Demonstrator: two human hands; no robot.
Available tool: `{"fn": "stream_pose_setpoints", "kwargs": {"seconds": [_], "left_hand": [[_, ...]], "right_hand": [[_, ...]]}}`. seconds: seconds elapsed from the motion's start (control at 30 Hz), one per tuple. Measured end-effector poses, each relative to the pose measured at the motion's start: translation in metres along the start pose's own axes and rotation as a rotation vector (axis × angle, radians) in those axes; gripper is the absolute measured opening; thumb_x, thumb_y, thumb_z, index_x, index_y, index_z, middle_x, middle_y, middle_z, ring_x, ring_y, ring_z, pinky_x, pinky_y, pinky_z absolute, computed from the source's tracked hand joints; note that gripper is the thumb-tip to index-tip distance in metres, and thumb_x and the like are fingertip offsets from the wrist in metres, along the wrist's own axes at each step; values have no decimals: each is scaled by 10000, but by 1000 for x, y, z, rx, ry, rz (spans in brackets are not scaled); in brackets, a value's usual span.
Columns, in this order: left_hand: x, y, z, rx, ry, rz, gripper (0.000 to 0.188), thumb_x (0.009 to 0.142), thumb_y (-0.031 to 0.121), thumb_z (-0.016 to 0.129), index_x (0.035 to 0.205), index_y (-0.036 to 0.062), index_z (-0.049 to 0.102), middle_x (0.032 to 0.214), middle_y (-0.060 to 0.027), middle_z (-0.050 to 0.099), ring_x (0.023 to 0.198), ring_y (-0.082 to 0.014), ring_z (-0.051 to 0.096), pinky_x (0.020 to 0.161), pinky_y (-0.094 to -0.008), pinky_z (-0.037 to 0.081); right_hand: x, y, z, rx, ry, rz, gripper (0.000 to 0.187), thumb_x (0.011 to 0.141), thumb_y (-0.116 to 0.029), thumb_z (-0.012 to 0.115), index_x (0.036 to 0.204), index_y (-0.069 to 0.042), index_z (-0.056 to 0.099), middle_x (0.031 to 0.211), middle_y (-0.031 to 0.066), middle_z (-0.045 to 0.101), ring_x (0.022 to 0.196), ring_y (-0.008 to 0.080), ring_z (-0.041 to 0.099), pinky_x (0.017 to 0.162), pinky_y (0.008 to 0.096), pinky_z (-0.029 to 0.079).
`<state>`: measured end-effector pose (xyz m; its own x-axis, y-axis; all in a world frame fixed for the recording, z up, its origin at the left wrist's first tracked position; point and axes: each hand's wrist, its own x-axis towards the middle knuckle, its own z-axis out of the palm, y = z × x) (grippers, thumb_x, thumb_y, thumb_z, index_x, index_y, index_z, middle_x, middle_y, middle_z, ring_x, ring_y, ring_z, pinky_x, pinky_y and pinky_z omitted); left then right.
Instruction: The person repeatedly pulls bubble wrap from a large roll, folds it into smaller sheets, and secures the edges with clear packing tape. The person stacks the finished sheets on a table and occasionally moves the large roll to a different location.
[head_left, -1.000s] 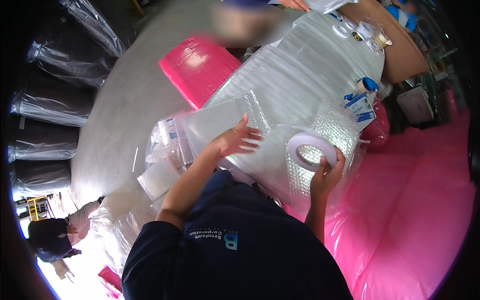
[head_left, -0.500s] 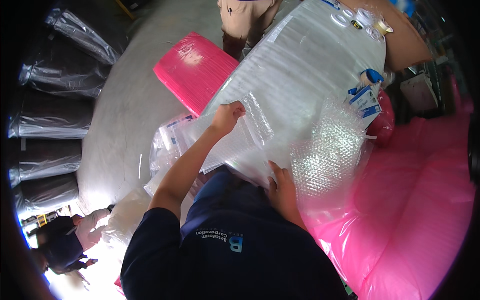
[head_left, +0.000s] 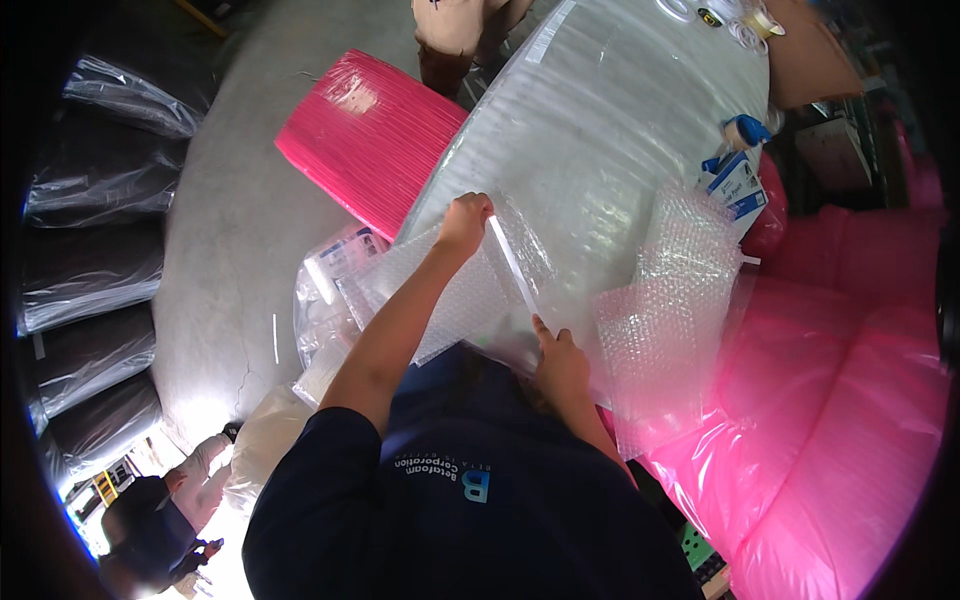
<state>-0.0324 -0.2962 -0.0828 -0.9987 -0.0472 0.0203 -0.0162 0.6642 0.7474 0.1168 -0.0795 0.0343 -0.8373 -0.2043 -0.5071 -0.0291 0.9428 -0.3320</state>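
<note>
A clear bubble wrap pouch [head_left: 455,300] lies at the near left edge of a table covered in clear plastic [head_left: 590,130]. Along its right side runs a narrow white strip [head_left: 513,265]. My left hand [head_left: 466,224] is closed in a pinch at the strip's far end. My right hand [head_left: 563,366] has its index finger stretched out to the strip's near end, the other fingers loosely bent. What lies under the right palm is hidden. Just right of that hand rests a stack of bubble wrap pouches [head_left: 665,320], partly overhanging the table edge.
A pink wrapped block [head_left: 370,130] lies on the floor beyond the table. Large pink plastic-wrapped bundles [head_left: 830,400] fill the right. A tape dispenser [head_left: 745,131] and blue-white box [head_left: 735,190] sit at the table's right. Black wrapped rolls [head_left: 90,280] line the left. Two other people are nearby.
The white strip now shows plainly, stretched between my hands. My left hand has shifted slightly right, and the right hand stays near the strip's lower end. The whole view has shifted a little.
</note>
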Motion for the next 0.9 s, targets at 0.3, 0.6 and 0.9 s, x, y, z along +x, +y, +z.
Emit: {"fn": "stream_pose_setpoints", "kwargs": {"seconds": [0.3,0.6,0.9], "left_hand": [[13,-4,-9,10,-149,-14,62,786,-40,555,820,-14,600,819,-186,633,783,-339,622,689,-399,495],[18,-8,-2,36,-158,-14,50,789,-22,546,805,-10,592,812,-198,628,793,-365,612,691,-418,490],[21,-7,-2,65,-173,-43,51,789,-16,547,811,-1,591,816,-197,628,806,-364,613,708,-420,494]], "right_hand": [[12,-2,-3,-37,-15,45,540,794,-48,507,1321,-166,495,914,181,519,746,356,608,665,454,492],[27,-2,-6,-98,-91,49,487,837,-70,461,1320,-119,493,933,189,548,812,349,620,720,442,505],[35,2,-5,-121,-102,22,453,855,-93,441,1303,-101,510,939,196,577,809,346,631,723,429,513]]}}
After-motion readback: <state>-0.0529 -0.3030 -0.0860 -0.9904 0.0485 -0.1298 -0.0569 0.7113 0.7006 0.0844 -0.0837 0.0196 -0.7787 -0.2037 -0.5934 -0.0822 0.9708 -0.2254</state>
